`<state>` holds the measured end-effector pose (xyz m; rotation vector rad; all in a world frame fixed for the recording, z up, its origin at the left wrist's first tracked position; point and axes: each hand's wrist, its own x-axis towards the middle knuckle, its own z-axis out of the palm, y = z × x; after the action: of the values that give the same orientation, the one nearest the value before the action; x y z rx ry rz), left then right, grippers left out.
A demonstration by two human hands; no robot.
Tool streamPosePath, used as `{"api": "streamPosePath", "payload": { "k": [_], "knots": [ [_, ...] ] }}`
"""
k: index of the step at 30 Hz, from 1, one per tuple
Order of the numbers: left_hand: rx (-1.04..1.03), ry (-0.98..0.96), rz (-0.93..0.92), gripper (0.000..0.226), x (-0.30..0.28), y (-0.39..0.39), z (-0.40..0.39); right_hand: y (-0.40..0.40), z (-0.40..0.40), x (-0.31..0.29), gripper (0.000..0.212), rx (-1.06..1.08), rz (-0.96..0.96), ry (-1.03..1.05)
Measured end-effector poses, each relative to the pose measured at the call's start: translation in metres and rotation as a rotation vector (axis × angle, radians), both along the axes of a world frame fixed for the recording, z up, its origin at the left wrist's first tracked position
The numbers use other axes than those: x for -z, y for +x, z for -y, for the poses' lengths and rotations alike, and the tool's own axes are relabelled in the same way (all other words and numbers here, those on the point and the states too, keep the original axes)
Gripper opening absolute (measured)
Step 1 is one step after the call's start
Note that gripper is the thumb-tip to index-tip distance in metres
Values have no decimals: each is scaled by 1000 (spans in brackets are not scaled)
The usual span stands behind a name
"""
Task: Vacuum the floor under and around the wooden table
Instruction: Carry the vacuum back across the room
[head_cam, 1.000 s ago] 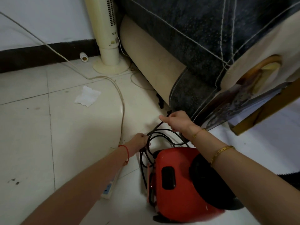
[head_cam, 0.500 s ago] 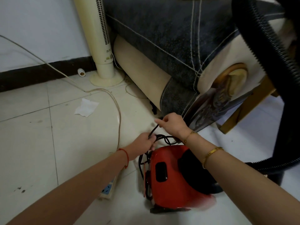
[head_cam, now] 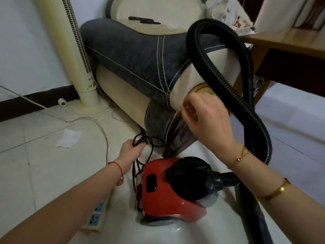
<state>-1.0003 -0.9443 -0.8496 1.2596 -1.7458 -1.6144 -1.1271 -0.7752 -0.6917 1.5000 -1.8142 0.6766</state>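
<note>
Above red vacuum point(head_cam: 168, 189), cord point(head_cam: 140, 140) in left hand point(head_cam: 131, 153)

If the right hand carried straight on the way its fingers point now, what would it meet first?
Most likely the sofa's cream arm front. The right hand is raised with fingers pointing up and left toward it. The gap looks small, though depth is unclear from this single view.

Left hand point(head_cam: 131, 150) clenched, right hand point(head_cam: 209, 120) raised
</note>
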Motion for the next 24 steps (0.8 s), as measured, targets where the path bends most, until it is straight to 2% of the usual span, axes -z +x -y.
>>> {"api": "streamPosePath", "payload": {
  "k": [2, 4, 7, 10, 13, 17, 22, 24],
  "knots": [
    [-18, -73, -41, 12, -10, -2, 2, -9, -16, -12, 26, 128, -14, -136],
    [-28, -159, -89, 15, -24, -5, 4, -22, -29, -20, 59, 307, 27, -202],
    [82, -277, -99, 14, -40, -10, 4, -46, -40, -25, 103, 490, 140, -56],
    [256, -340, -25, 7, -48, -15, -10, -67, -39, -21, 126, 517, 331, 127],
    [378, -394, 18, 12, -53, -20, -28, -82, -34, -10, 134, 497, 436, 255],
    [484, -584, 107, 10, -55, -31, -42, -93, -30, -2, 130, 514, 547, 263],
    [657, -664, 138, 34, -33, -44, -58, -109, -31, 0, 129, 558, 637, 242],
    [723, -637, 143, 47, -28, -47, -63, -119, -33, 0, 128, 598, 667, 237]
  ]
}}
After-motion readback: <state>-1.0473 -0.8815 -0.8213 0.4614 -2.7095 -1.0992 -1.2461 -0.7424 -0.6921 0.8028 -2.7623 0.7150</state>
